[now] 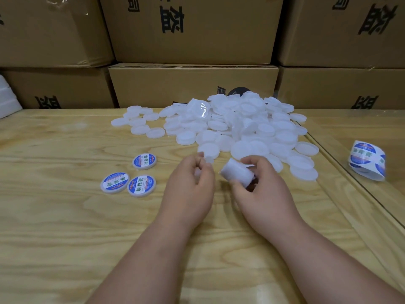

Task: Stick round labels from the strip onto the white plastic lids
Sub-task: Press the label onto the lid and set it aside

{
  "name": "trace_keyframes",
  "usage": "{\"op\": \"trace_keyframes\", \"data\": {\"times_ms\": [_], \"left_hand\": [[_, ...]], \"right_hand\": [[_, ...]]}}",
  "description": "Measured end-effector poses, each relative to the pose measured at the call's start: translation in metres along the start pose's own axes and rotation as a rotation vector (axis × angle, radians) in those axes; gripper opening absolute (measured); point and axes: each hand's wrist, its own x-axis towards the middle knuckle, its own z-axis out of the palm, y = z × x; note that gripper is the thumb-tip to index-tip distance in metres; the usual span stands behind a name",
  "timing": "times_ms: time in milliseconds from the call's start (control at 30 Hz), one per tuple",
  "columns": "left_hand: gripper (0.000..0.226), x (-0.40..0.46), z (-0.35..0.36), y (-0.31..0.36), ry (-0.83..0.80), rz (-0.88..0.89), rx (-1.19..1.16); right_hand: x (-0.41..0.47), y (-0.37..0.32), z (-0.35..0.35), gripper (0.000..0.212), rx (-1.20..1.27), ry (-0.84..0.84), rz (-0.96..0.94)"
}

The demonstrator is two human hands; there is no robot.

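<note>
Three round white plastic lids bearing blue-and-white labels (128,176) lay flat at the left of the pale wooden table (54,216). The left hand (190,183) had its fingers curled, pinching something small and white, too blurred to name. The right hand (258,187) gripped a white rolled label strip (237,174). Behind them sat a heap of unlabelled white plastic lids (241,128), and far right a loose coil of blue round labels (367,160).
</note>
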Motion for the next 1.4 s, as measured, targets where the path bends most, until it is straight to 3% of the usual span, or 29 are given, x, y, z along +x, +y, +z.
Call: {"op": "trace_keyframes", "data": {"times_ms": [100,233,500,767,833,900,967,1000,1100,1200,1400], "left_hand": [[0.02,-0.002,-0.006,0.005,0.041,-0.067,-0.292],[0.021,0.0,-0.008,0.006,0.079,-0.069,-0.438],[0.031,-0.004,-0.002,0.005,-0.187,0.042,-0.262],[0.025,-0.002,0.0,0.005,-0.115,0.018,-0.33],[0.025,-0.002,0.0,0.003,-0.104,0.009,-0.345],[0.028,-0.002,0.0,0.002,-0.115,0.021,-0.326],[0.029,-0.001,-0.001,0.001,-0.135,0.03,-0.316],[0.03,-0.001,0.0,0.001,-0.144,0.038,-0.316],[0.035,-0.001,0.001,0.001,-0.128,0.083,-0.288],[0.038,-0.001,0.002,0.001,-0.09,0.109,-0.25],[0.034,0.0,0.004,-0.001,-0.042,0.107,-0.182]], "right_hand": [[0.001,0.002,-0.001,0.02,0.126,0.052,0.051],[0.003,0.003,-0.001,0.009,0.191,0.102,0.036],[0.003,0.0,-0.006,0.014,0.273,0.12,0.028],[0.001,-0.001,-0.006,0.037,0.284,0.069,-0.017],[0.002,0.0,-0.004,0.03,0.291,0.06,0.0],[0.003,-0.001,-0.003,0.008,0.317,0.05,0.015],[0.0,-0.004,-0.002,0.045,0.261,0.023,-0.059],[-0.001,-0.005,-0.003,0.053,0.218,0.025,-0.117],[-0.004,-0.012,-0.001,0.038,0.095,0.048,-0.245],[-0.004,-0.011,0.0,0.011,0.13,0.086,-0.189],[-0.003,-0.008,-0.001,0.021,0.191,0.121,-0.11]]}}
